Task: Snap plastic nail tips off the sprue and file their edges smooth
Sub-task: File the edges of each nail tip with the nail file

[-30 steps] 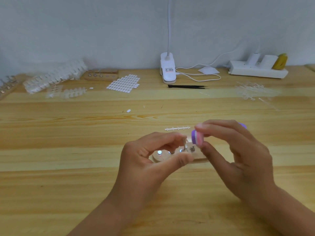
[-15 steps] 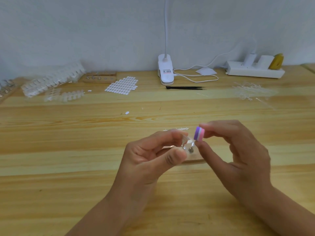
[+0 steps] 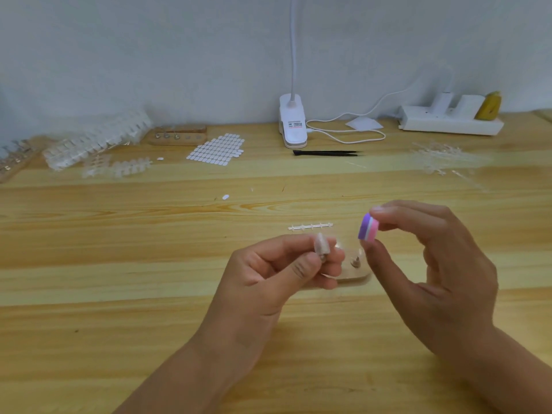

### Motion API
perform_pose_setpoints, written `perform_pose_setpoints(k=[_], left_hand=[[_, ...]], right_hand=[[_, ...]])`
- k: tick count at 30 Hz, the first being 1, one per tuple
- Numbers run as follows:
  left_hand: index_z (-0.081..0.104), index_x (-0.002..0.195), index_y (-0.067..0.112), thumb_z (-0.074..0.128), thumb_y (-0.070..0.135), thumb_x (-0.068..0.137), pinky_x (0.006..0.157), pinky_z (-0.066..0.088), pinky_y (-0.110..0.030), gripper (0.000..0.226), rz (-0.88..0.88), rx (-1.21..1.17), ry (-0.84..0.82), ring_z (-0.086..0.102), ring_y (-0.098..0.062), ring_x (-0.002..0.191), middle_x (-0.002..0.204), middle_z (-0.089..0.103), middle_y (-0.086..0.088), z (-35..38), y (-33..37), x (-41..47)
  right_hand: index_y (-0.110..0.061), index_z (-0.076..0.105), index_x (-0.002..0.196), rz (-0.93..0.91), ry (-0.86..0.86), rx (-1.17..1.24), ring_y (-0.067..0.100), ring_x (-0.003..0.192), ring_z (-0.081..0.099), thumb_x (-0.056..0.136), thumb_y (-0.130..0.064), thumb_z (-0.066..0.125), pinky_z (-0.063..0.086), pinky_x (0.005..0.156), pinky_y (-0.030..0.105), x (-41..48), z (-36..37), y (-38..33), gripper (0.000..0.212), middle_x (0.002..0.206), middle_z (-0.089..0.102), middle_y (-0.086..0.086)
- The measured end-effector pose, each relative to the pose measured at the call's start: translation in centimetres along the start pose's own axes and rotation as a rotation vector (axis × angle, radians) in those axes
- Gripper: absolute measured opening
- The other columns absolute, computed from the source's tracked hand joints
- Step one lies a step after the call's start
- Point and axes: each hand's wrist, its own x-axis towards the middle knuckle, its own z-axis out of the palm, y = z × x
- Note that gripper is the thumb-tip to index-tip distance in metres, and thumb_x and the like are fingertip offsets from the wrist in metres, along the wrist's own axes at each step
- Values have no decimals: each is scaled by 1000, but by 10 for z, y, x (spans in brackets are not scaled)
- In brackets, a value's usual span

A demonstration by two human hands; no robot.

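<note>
File (image 3: pixel 368 227) drew away; left fingers (image 3: pixel 286 247) pinch nail tip (image 3: pixel 322 249).

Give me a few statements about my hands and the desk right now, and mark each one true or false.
The left hand pinches a clear nail tip. True.
The right hand is empty. False: it holds a purple-and-pink file block.
The file block touches the nail tip. False: they are apart.
A sprue strip lies on the table beyond the hands. True.
The black tweezers lie in front of the lamp base. True.
</note>
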Motion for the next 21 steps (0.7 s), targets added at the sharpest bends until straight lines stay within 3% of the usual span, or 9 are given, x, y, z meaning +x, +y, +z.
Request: perform_pose_setpoints(k=[4, 7, 11, 16, 21], left_hand=[[76, 92, 3, 74, 13, 78, 70, 57, -25, 17, 7, 53, 63, 73, -23, 78, 86, 75, -16, 2, -2, -2], [78, 90, 5, 79, 17, 73, 67, 56, -24, 20, 29, 116, 82, 71, -20, 70, 81, 75, -15, 3, 0, -3], [78, 83, 5, 77, 14, 71, 63, 57, -26, 15, 27, 117, 97, 72, -20, 69, 79, 75, -14, 4, 2, -3], [78, 87, 6, 82, 16, 74, 63, 56, -25, 17, 39, 156, 67, 70, -18, 67, 77, 75, -12, 5, 2, -4], [75, 84, 1, 68, 8, 78, 62, 56, -27, 12, 10, 117, 64, 71, -21, 69, 79, 74, -16, 4, 1, -3]], right_hand=[[-16, 67, 113, -101, -33, 4, 9, 105, 63, 92, 0, 67, 43, 97, 16, -2, 2, -3, 27, 111, 64, 2], [-9, 70, 116, -199, -117, -28, 17, 104, 64, 87, 9, 68, 42, 98, 20, -7, 5, -5, 34, 112, 65, 6], [0, 67, 113, -129, -104, -65, 19, 100, 65, 89, 9, 66, 50, 91, 27, -2, 1, 7, 26, 107, 67, 11], [-4, 68, 114, -211, -131, -2, 19, 105, 65, 85, 11, 68, 45, 96, 23, -8, 5, -8, 32, 112, 67, 9], [-9, 68, 113, -148, -92, -61, 16, 102, 65, 88, 8, 68, 50, 92, 26, -1, 1, 6, 31, 106, 67, 10]])
